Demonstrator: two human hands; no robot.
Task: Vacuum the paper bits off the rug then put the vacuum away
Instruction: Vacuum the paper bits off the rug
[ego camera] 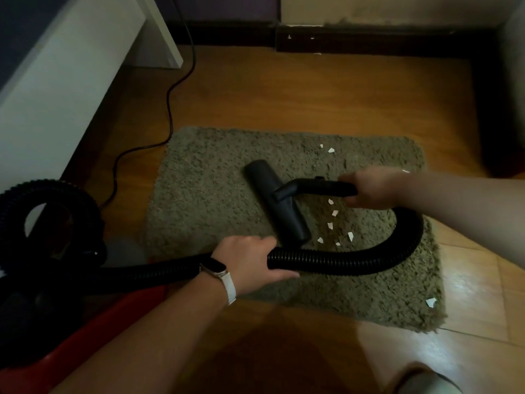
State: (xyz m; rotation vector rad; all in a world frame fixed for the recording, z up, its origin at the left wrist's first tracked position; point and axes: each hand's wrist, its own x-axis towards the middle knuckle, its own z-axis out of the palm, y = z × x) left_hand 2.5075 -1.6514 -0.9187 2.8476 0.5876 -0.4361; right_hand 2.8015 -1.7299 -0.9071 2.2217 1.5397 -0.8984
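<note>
so this is mid-vacuuming, the first half of the job, and I'd say nowhere near the putting-away part

The floor nozzle (275, 203) sits flat on the middle of the rug (199, 194). The right grip (369, 189) is closed round the black handle tube (321, 187) over the rug's right half. The left grip (250, 260) is wrapped round the ribbed hose (355, 260) at the rug's near edge, fingers over the top, thumb underneath. The red vacuum body (85, 322) is off the rug's near-left corner.

Plenty of paper bits (332, 213) left on the rug. The main string lies just right of the nozzle, inside the hose loop, so between the two grips and right under the right one. A couple more (331, 150) are near the rug's far edge, and one loner (431, 302) is at the near-right corner.

Next move imo: drag the nozzle right across that string, then out to the far-edge pair and the corner piece. The left grip probably needs to lift or feed the hose so the loop doesn't sweep bits off the rug onto the wood floor (284, 89)
</note>
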